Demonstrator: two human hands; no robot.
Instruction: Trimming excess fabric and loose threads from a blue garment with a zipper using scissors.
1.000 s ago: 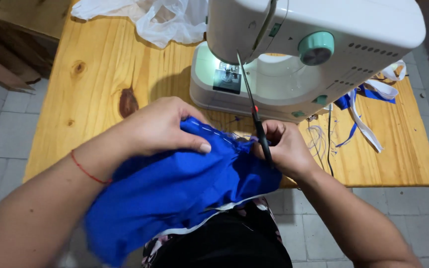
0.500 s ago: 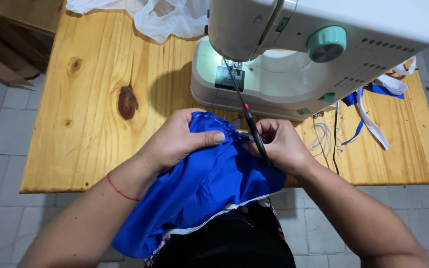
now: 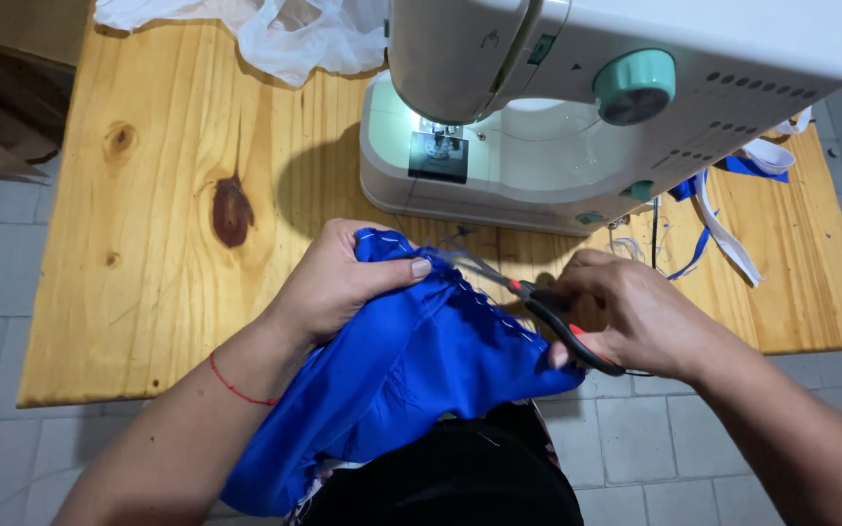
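Observation:
A piece of bright blue fabric (image 3: 411,380) with a white stitched seam hangs from the wooden table's front edge over my lap. My left hand (image 3: 338,278) pinches the fabric's upper left corner, thumb on top. My right hand (image 3: 635,317) grips a pair of scissors (image 3: 538,307) with black and red handles. The blades point left along the seam toward my left thumb. Loose threads lie at the blade tips.
A white sewing machine (image 3: 587,107) with teal knobs stands at the back of the wooden table (image 3: 148,244). White plastic or cloth (image 3: 275,29) lies at the far left. Blue and white strips (image 3: 723,214) lie at the right. Grey tiled floor surrounds the table.
The scissors have swung from nearly upright to lying along the seam, pointing left. My left hand has shifted left, holding the fabric corner. The view has moved closer.

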